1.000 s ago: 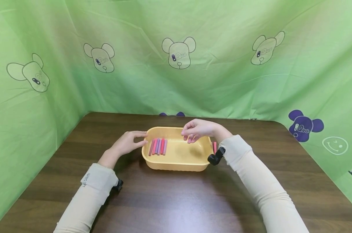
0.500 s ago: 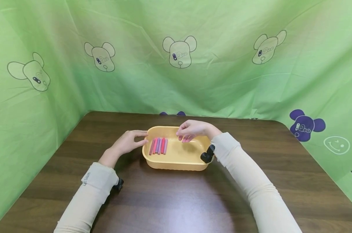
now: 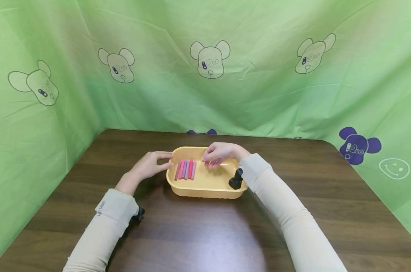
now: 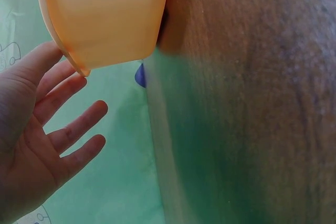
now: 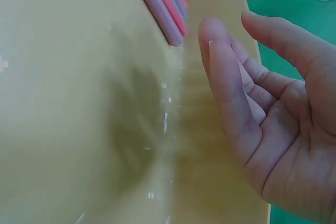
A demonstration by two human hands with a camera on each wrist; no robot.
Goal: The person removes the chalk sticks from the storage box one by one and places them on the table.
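Note:
A yellow plastic basin (image 3: pixel 205 193) stands on the table. Inside, at its left end, several slim sticks (image 3: pixel 185 170) in mauve, pink, purple and red lie side by side. My left hand (image 3: pixel 149 166) touches the basin's left rim with straight, spread fingers. In the left wrist view, its thumb and upper fingertips meet the rim, and the lower fingers (image 4: pixel 84 153) stay apart from it. My right hand (image 3: pixel 220 153) hovers over the basin, right of the sticks. The right wrist view shows its fingers (image 5: pixel 226 77) loosely bent, a gap between the tips, holding nothing.
The brown wooden table (image 3: pixel 191 234) extends on all sides of the basin. A green curtain (image 3: pixel 253 102) printed with bear heads closes off the back and sides. Black wrist cameras sit at both cuffs; the right one (image 3: pixel 236 181) hangs over the basin's right end.
My right hand has moved left across the basin, toward the sticks. Red sticks seen earlier beyond the basin's right end are now hidden by the right arm. The left hand stays in place.

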